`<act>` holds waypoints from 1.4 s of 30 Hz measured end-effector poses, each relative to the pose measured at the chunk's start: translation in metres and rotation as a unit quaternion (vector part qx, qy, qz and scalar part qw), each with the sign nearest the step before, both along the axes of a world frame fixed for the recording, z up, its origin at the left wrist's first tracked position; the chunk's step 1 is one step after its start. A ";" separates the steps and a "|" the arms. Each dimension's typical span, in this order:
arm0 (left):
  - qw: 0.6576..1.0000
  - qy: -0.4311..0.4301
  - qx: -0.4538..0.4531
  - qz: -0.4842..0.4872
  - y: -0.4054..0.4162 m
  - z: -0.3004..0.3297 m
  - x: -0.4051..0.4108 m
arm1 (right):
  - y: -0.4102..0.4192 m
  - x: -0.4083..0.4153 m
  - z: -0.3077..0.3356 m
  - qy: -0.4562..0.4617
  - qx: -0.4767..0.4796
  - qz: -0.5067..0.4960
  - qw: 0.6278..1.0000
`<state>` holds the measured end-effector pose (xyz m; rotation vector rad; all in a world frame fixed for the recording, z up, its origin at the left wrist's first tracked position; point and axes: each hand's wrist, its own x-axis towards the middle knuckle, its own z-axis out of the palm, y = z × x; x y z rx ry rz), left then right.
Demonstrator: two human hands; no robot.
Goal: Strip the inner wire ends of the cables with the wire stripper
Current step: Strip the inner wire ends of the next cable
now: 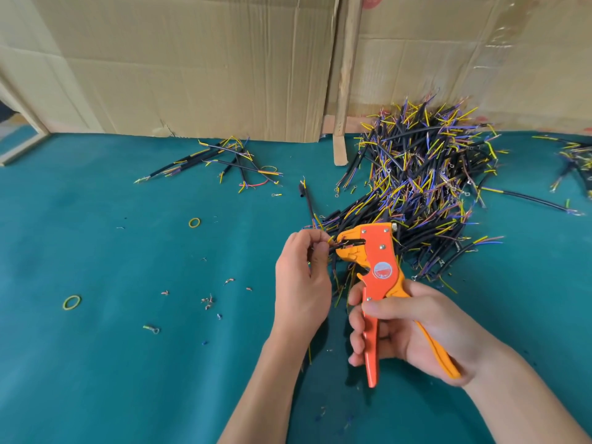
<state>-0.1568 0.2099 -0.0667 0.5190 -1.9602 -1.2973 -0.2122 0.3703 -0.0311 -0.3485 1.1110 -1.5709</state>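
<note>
My right hand (413,328) grips the handles of an orange and yellow wire stripper (379,267), its jaws pointing left. My left hand (301,277) pinches a short black cable (333,270) by its thin coloured inner wires, whose ends sit in the stripper's jaws. The rest of that cable hangs down behind my left hand and is mostly hidden. A large heap of black cables (426,184) with yellow, blue and purple inner wires lies just behind the tool.
Green cloth covers the table (128,363). A smaller bunch of cables (221,165) lies at the back left, more at the far right edge (576,161). Two yellow rubber bands (71,302) (194,222) and several insulation scraps (208,301) lie left. Cardboard (192,59) walls the back.
</note>
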 end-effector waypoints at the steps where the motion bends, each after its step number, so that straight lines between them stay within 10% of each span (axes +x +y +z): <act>1: 1.000 -0.002 -0.005 -0.002 0.000 0.000 0.000 | 0.000 0.000 0.000 0.002 0.001 -0.003 1.000; 42: 0.999 -0.025 -0.022 0.032 -0.001 -0.003 0.000 | -0.004 -0.001 -0.009 -0.043 0.010 0.022 0.999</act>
